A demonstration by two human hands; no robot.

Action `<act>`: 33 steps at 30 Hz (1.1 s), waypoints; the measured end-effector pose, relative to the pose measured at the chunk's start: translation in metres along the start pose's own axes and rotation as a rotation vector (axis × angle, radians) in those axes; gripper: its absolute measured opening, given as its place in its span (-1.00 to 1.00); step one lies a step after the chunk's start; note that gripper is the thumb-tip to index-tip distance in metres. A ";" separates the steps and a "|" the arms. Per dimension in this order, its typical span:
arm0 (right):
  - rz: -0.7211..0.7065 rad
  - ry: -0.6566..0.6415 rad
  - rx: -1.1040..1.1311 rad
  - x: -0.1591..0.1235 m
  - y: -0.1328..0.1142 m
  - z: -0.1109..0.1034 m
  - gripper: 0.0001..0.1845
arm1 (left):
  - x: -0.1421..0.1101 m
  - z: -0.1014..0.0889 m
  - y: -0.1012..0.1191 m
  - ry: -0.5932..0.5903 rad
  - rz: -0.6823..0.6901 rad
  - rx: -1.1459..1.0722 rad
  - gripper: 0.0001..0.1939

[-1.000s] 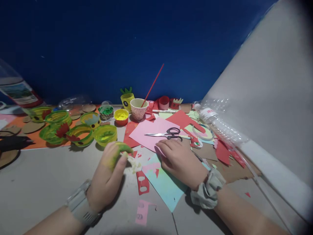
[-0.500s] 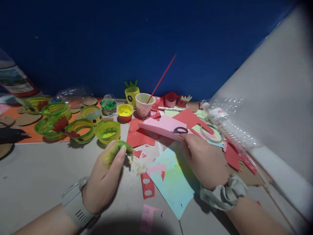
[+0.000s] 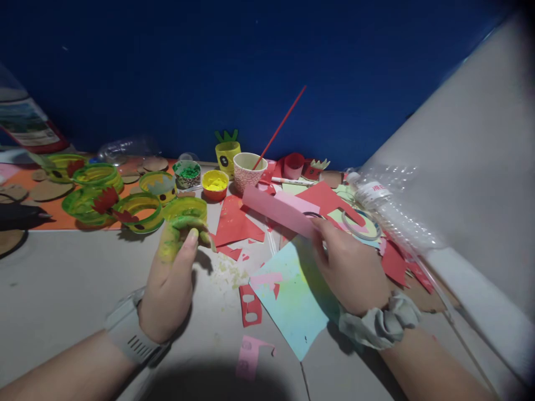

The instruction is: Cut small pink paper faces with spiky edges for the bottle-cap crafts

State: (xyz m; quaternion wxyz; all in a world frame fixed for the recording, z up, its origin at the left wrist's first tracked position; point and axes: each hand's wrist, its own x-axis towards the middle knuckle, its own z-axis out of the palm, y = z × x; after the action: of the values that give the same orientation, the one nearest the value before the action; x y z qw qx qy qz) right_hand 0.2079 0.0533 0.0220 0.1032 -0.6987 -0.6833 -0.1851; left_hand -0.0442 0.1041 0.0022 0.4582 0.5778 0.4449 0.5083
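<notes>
My right hand pinches one end of a pink paper strip, which is raised at a slant above the paper scraps. Behind the strip, part of a dark scissors handle shows; the blades are hidden. My left hand, smeared with green and yellow paint, is half curled, with a gap between thumb and fingers and nothing visible in it. It is just in front of a green-yellow painted ring-shaped cup. Below my right hand lies a light blue sheet with a yellow smudge.
Several painted rings stand at the left on orange paper. A green paint cup, a yellow paint cup and a patterned paper cup line the back. Red paper lies centrally; a plastic bottle lies right.
The pink strip has been lifted and tilted, now hiding most of the scissors handle. My left hand has moved slightly left and up, nearer the painted cup, and its fingers have loosened.
</notes>
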 end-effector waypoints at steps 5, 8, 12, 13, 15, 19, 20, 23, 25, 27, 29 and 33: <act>-0.428 -0.153 0.518 0.000 -0.015 -0.013 -0.70 | 0.001 0.000 0.003 0.000 0.002 0.047 -0.82; -0.647 -0.509 0.888 -0.007 -0.031 -0.018 -0.68 | 0.003 0.000 0.005 0.016 0.085 0.106 -0.85; -0.760 -0.577 0.868 -0.020 -0.049 -0.010 -0.60 | 0.003 0.001 0.007 -0.003 0.068 0.090 -0.82; -0.764 -0.556 0.840 -0.023 -0.052 -0.007 -0.67 | 0.003 0.002 0.007 -0.017 0.057 0.072 -0.81; -0.754 -0.500 0.817 -0.026 -0.054 -0.001 -0.82 | 0.002 0.002 0.006 -0.050 0.037 0.041 -0.77; -0.683 -0.423 0.959 -0.025 -0.052 0.001 -0.88 | 0.001 -0.001 0.001 -0.117 0.034 0.028 -0.73; -0.647 -0.417 1.012 -0.023 -0.050 0.000 -0.87 | 0.000 -0.002 0.000 -0.156 0.044 0.021 -0.73; -0.504 -0.401 1.118 -0.018 -0.044 -0.004 -0.78 | 0.000 -0.003 0.000 -0.460 0.158 0.083 -0.77; -0.422 -0.370 1.143 -0.017 -0.041 -0.005 -0.70 | -0.001 -0.002 0.002 -0.693 0.269 0.199 -0.79; -0.373 -0.335 1.152 -0.017 -0.041 -0.004 -0.68 | -0.002 0.000 0.005 -0.823 0.335 0.289 -0.80; -0.335 -0.313 1.144 -0.018 -0.042 -0.003 -0.69 | -0.003 0.002 0.007 -0.824 0.322 0.311 -0.84; -0.307 -0.324 1.080 -0.020 -0.046 0.001 -0.74 | -0.004 0.003 0.006 -0.791 0.287 0.305 -0.84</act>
State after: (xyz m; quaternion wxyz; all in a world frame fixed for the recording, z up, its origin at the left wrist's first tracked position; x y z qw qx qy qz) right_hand 0.1626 0.0377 0.0083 0.3108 -0.4597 -0.7813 0.2858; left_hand -0.0410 0.0985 0.0075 0.4277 0.8444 0.2206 0.2354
